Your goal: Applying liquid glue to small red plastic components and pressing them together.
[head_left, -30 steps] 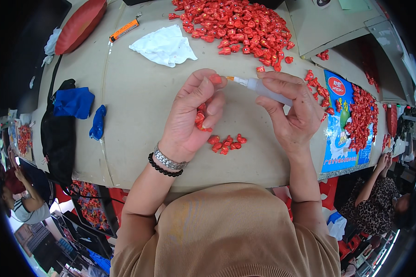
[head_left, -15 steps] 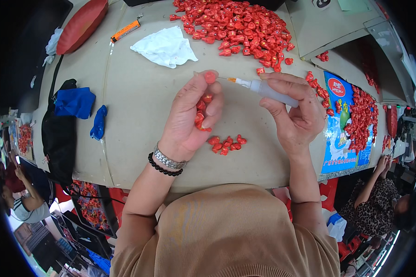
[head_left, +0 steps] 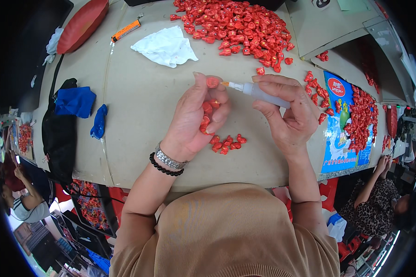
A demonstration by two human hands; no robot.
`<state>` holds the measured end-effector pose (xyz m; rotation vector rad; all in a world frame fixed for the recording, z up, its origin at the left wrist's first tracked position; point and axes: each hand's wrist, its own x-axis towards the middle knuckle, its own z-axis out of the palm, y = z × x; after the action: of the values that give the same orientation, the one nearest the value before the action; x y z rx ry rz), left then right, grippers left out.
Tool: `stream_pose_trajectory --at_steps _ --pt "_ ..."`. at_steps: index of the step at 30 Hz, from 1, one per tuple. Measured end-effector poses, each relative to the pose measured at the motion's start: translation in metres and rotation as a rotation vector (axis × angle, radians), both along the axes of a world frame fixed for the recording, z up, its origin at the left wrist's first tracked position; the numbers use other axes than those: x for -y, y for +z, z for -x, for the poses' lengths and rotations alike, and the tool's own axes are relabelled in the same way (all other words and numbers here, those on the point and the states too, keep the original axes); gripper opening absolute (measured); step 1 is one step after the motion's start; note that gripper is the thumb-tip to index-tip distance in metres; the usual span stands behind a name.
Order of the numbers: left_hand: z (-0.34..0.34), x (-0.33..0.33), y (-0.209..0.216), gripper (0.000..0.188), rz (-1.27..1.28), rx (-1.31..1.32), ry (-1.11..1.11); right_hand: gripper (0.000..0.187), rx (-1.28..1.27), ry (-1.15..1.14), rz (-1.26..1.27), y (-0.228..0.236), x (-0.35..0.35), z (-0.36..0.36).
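My left hand [head_left: 192,113] is closed around several small red plastic pieces [head_left: 207,108], with one more red piece [head_left: 212,82] at the thumb and index fingertips. My right hand [head_left: 289,108] grips a translucent squeeze bottle [head_left: 263,94] with a white neck and an orange needle tip [head_left: 225,84]. The tip points left and meets or nearly meets the red piece at the fingertips; whether it touches I cannot tell. On the table below my hands lies a small cluster of red pieces [head_left: 228,144].
A large heap of red pieces [head_left: 245,27] lies at the far side, beside a white cloth [head_left: 166,47] and an orange tube [head_left: 125,31]. More pieces cover a blue printed sheet [head_left: 339,138] at right. Left are blue cloth [head_left: 75,101], a black strap bag [head_left: 60,134] and a red tray [head_left: 82,25].
The bottle has shifted slightly left, bringing its tip up to the piece in my left hand. The left thumb has lifted and straightened a little, and that hand has moved slightly right.
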<state>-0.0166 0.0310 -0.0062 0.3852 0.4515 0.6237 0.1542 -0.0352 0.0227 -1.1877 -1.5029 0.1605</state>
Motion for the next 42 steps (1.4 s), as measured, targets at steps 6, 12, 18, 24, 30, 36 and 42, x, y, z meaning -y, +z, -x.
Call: stream_pose_trajectory --at_steps 6,12,18,24,30,36,42 --pt "0.0000 0.0005 0.0007 0.044 0.001 -0.014 -0.010 0.028 0.016 0.003 -0.013 -0.0011 -0.0002 -0.0005" --pt "-0.0012 0.0007 0.0018 0.044 0.002 -0.030 -0.013 0.028 0.022 0.002 -0.012 -0.0013 -0.0003 -0.0004" --pt "-0.0012 0.0010 0.0019 0.043 -0.002 -0.022 -0.017 0.028 0.034 0.012 -0.019 -0.0020 -0.0012 -0.0006" --pt "-0.0013 0.0017 0.0010 0.043 0.001 -0.019 -0.010 0.028 0.039 -0.006 -0.004 -0.0016 -0.0003 -0.0003" --pt "-0.0007 0.0002 -0.0023 0.044 -0.002 -0.003 0.004 0.026 0.060 -0.018 -0.027 -0.0002 -0.0002 -0.0020" --pt "-0.0002 -0.0007 -0.0024 0.044 -0.015 0.008 0.005 0.026 0.059 -0.039 -0.004 0.0016 0.0005 -0.0015" --pt "-0.0007 -0.0001 -0.0004 0.044 -0.021 -0.009 0.008 0.024 0.077 -0.044 -0.023 -0.0005 -0.0007 -0.0020"
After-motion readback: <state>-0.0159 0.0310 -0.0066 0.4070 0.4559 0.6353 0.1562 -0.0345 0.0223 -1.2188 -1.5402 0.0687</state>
